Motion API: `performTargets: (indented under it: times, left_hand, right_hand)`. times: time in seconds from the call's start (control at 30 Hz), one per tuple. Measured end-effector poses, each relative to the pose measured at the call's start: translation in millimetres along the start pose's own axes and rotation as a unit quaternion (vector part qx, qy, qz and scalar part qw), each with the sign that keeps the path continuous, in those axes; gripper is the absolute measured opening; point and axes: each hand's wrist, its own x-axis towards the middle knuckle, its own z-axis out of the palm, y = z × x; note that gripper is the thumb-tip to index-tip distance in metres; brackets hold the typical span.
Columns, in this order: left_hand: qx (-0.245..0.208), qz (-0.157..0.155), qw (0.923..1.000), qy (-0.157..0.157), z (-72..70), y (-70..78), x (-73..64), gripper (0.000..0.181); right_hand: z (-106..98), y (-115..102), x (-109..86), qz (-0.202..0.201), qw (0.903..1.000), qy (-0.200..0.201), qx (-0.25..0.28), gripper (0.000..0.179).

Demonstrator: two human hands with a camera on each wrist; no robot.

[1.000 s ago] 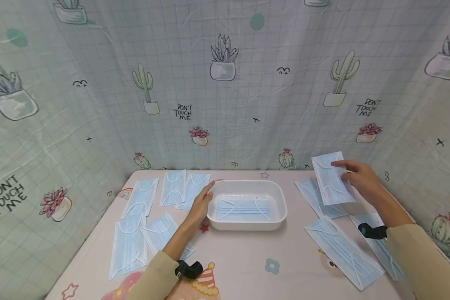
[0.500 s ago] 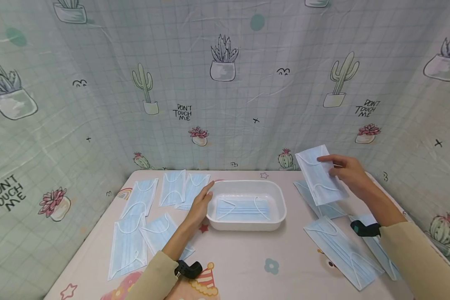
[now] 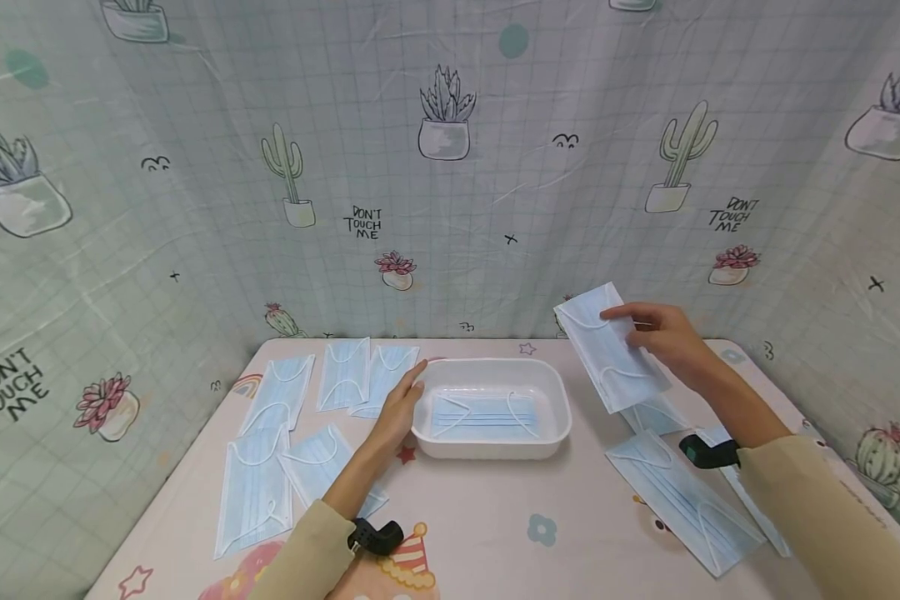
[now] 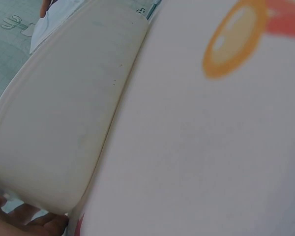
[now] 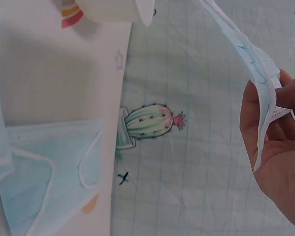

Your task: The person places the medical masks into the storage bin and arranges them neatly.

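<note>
- Cactus-print cloth [image 3: 510, 192] hangs behind the white tray [image 3: 491, 451].
- Seemingly early work: one mask [image 3: 486, 418] shows inside the tray; five masks [image 3: 255, 492] lie left of it, three masks [image 3: 686, 504] right.
- Left hand [image 3: 397, 408], fingers curled, holds the tray's left end.
- Right hand [image 3: 663, 333] pinches a raised mask [image 3: 607, 350] right of the tray: pale blue, white-looped, slightly bent.

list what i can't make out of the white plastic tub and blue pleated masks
Head view: part of the blue pleated mask behind the raised mask, which hides it.
Left wrist view: inside of the white plastic tub, blocked by its outer wall.
Right wrist view: most of the tub, cut by the top edge.
</note>
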Motion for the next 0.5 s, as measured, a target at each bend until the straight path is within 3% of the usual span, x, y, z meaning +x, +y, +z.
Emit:
performTargets:
  times: [0.5]
  left_hand:
    - [-0.007,0.001,1.0000,0.004,0.5,-1.7,2.3,0.049]
  right_hand:
    - [36,-27,9.8,-0.012,0.9982,-0.050,0.032,0.039]
